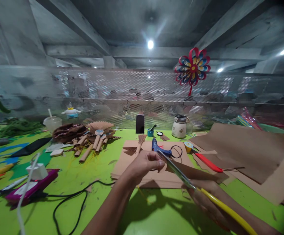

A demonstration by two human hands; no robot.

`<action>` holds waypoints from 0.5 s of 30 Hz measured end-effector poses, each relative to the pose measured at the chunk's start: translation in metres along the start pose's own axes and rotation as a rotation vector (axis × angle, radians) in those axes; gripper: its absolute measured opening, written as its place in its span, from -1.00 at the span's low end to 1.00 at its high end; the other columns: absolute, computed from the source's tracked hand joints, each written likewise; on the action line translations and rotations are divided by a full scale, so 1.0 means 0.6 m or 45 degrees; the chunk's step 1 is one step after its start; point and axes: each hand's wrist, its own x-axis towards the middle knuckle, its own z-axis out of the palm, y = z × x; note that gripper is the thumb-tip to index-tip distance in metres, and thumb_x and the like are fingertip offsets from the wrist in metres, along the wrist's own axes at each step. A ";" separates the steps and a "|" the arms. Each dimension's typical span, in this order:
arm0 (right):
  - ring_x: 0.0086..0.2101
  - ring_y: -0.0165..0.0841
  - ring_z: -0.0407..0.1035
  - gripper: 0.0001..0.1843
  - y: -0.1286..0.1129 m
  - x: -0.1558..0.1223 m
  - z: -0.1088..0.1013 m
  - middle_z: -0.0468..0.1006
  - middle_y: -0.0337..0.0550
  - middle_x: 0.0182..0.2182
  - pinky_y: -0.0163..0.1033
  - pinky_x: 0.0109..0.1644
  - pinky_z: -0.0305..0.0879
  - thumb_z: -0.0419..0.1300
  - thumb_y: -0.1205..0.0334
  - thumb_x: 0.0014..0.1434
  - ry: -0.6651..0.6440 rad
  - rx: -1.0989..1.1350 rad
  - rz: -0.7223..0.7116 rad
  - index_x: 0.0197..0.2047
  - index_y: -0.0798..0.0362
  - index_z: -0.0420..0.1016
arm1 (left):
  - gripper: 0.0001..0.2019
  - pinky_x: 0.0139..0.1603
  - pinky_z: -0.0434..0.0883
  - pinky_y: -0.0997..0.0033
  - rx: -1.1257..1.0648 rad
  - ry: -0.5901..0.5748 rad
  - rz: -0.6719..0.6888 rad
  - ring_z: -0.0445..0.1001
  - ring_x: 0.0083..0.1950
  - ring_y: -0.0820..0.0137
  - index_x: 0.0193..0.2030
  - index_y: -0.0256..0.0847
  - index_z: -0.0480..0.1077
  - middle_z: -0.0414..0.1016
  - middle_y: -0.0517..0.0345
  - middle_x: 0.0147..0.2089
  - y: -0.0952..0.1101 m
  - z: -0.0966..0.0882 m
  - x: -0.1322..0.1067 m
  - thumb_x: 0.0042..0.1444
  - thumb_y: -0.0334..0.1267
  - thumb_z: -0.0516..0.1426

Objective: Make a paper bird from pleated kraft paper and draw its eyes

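Observation:
Bent fingers and thumb press together on my left hand (145, 164), above a stack of brown cardboard (129, 163); what they pinch, if anything, is too small to tell. My right hand (206, 199) grips a pair of scissors (184, 178) with yellow handles. The scissors' long metal blades point up and left, their tips close to my left fingertips. Just beyond, a blue glue gun (165, 151) lies on the cardboard. A small pleated brown paper piece (140, 143) rests left of it.
Rolled paper pieces with fans (90, 147) lie at left, near a purple power strip (31, 189) and black cable (75, 195). A phone (140, 124) and jug (179, 126) stand behind. Brown sheets (244, 147) and a red-handled tool (209, 162) lie right.

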 end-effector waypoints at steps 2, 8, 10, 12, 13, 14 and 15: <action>-0.57 -0.38 0.14 -0.45 -0.005 -0.002 -0.001 0.25 -0.21 -0.66 -0.27 -0.54 0.09 0.20 -0.33 -0.04 0.020 -0.017 -0.024 -0.50 0.04 0.55 | -0.85 -0.31 0.14 0.39 -0.008 -0.013 -0.006 0.25 -0.43 0.43 -0.58 -0.23 0.45 0.37 0.18 -0.52 -0.002 -0.001 0.000 -0.11 -0.24 0.26; -0.56 -0.41 0.09 -0.50 -0.010 -0.015 -0.005 0.25 -0.22 -0.60 -0.31 -0.53 0.04 0.21 -0.27 0.01 0.035 -0.066 0.022 -0.46 0.05 0.55 | -0.87 -0.30 0.17 0.39 -0.003 -0.021 -0.036 0.29 -0.42 0.42 -0.58 -0.23 0.47 0.42 0.16 -0.51 -0.005 0.002 0.003 -0.13 -0.25 0.27; -0.56 -0.43 0.07 -0.51 -0.011 -0.018 -0.007 0.22 -0.23 -0.60 -0.33 -0.55 0.00 0.14 -0.24 0.10 -0.004 -0.154 -0.032 -0.44 0.06 0.53 | -0.86 -0.31 0.17 0.40 -0.002 -0.028 -0.047 0.29 -0.44 0.44 -0.59 -0.24 0.46 0.41 0.18 -0.53 -0.004 0.002 0.003 -0.13 -0.25 0.27; -0.57 -0.45 0.03 -0.50 -0.008 -0.019 -0.009 0.18 -0.26 -0.60 -0.34 -0.56 -0.05 0.08 -0.20 0.18 -0.079 -0.237 -0.102 -0.42 0.08 0.51 | -0.86 -0.30 0.17 0.42 -0.001 -0.040 -0.059 0.28 -0.44 0.45 -0.58 -0.25 0.45 0.40 0.20 -0.53 -0.004 0.001 0.002 -0.14 -0.25 0.28; -0.58 -0.46 0.02 -0.49 -0.004 -0.018 -0.011 0.16 -0.27 -0.60 -0.34 -0.56 -0.06 0.05 -0.18 0.20 -0.105 -0.266 -0.124 -0.42 0.09 0.50 | -0.85 -0.30 0.17 0.42 -0.002 -0.049 -0.064 0.28 -0.43 0.46 -0.57 -0.25 0.45 0.40 0.21 -0.53 -0.004 0.000 0.002 -0.14 -0.25 0.29; -0.59 -0.47 0.01 -0.49 0.001 -0.016 -0.012 0.15 -0.28 -0.61 -0.34 -0.57 -0.06 0.03 -0.17 0.22 -0.116 -0.289 -0.138 -0.42 0.10 0.49 | -0.84 -0.29 0.18 0.43 -0.005 -0.059 -0.071 0.28 -0.43 0.47 -0.57 -0.26 0.45 0.40 0.21 -0.53 -0.005 -0.001 0.002 -0.14 -0.25 0.29; -0.60 -0.47 0.02 -0.49 0.006 -0.014 -0.015 0.16 -0.29 -0.63 -0.33 -0.56 -0.05 0.01 -0.16 0.24 -0.111 -0.314 -0.148 -0.42 0.11 0.49 | -0.83 -0.29 0.18 0.43 -0.011 -0.069 -0.077 0.28 -0.42 0.47 -0.56 -0.27 0.44 0.40 0.22 -0.52 -0.006 -0.001 0.003 -0.14 -0.24 0.30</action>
